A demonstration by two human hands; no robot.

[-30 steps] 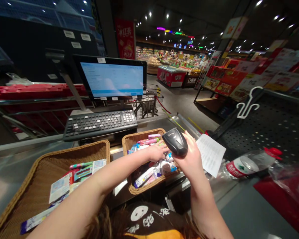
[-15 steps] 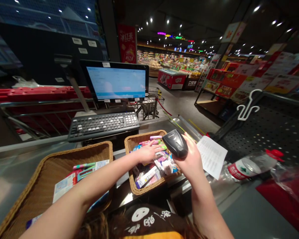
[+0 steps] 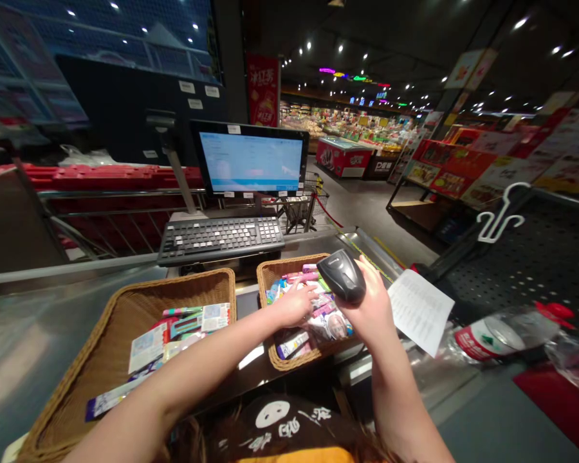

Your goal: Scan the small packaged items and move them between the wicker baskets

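My right hand [image 3: 375, 301] is wrapped round a black handheld barcode scanner [image 3: 341, 275], holding it above the right side of the smaller wicker basket [image 3: 265, 283]. That basket is filled with small packaged goods, among them pink pens and a purple-and-white box [image 3: 292, 346]. My left hand [image 3: 295, 305] reaches into it, fingers apart and resting on the goods; the fingertips are partly hidden among them. Left of it stands a larger wicker basket [image 3: 77, 366] holding several packages, including a long purple-and-white box [image 3: 110, 397]. My left forearm crosses over its near right side.
A keyboard [image 3: 222, 238] and a lit monitor [image 3: 253, 161] stand behind the baskets. To the right lie a printed sheet [image 3: 421, 310] and a clear bottle with a red cap [image 3: 502, 334]. A white hanger [image 3: 502, 215] hangs on a black perforated panel [image 3: 554, 251].
The view has shifted left, so the baskets and screen appear further right. My left hand's fingers have shifted slightly among the goods. The scanner stays in my right hand.
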